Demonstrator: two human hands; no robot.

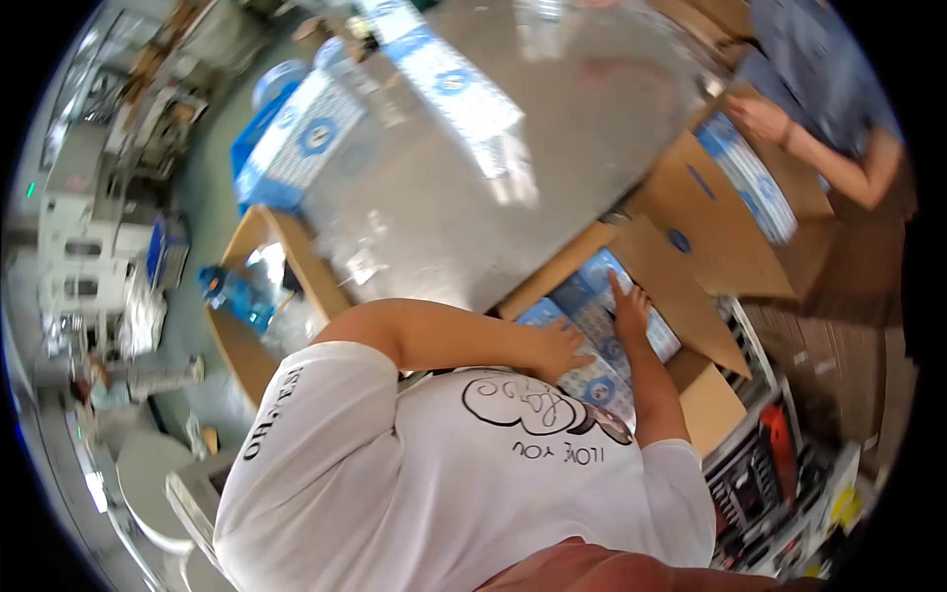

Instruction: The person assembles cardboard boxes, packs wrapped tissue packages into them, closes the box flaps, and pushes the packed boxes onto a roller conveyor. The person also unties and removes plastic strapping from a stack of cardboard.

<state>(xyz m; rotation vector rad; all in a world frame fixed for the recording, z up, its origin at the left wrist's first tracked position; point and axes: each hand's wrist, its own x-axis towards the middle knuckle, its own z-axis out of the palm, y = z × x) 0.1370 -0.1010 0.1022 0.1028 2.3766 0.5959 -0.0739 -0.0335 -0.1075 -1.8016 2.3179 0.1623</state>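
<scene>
My left hand (pixel 560 350) lies with spread fingers on blue-and-white packs (pixel 599 385) inside an open cardboard box (pixel 681 286). Beside it, my right hand (pixel 631 314) rests on packs near the box's far end, its fingers stretched out and apart. Both palms face down, and neither hand grips anything. The packs sit side by side in the box, partly hidden by my hands and forearms.
A metal table (pixel 424 237) carries a long row of packs (pixel 449 84) and a pack stack (pixel 301 138). A carton (pixel 281 237) holds a blue bottle (pixel 237 296). A co-worker's hand (pixel 758 118) touches another box at right. Tools (pixel 750 483) lie lower right.
</scene>
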